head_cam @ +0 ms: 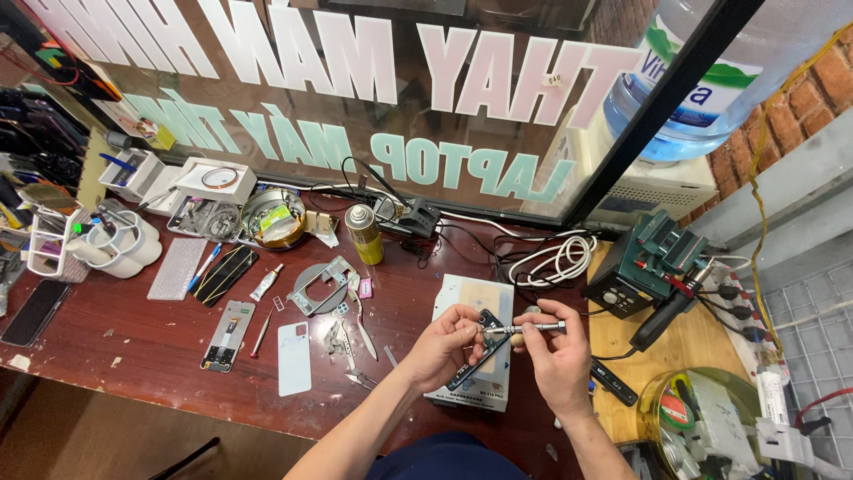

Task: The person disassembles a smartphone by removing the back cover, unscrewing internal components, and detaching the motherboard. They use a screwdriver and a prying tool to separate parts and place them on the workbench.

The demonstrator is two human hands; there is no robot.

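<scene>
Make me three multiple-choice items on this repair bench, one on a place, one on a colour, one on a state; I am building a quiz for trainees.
1. Where does the opened phone lie?
A. on the white box-shaped unit
B. on the bare wood floor
C. inside the round tin

2. What colour is the spray can behind the loose parts?
A. red
B. yellow with a silver top
C. black

3. How is the screwdriver held?
A. lying loose on the bench
B. standing in a rack
C. gripped in the right hand, tip at the phone

Answers:
1 A: the phone rests on the white unit, steadied by the left hand.
2 B: its body is yellow under a silver shoulder.
3 C: the right hand closes around its metal handle, lying level, tip toward the phone.
</scene>
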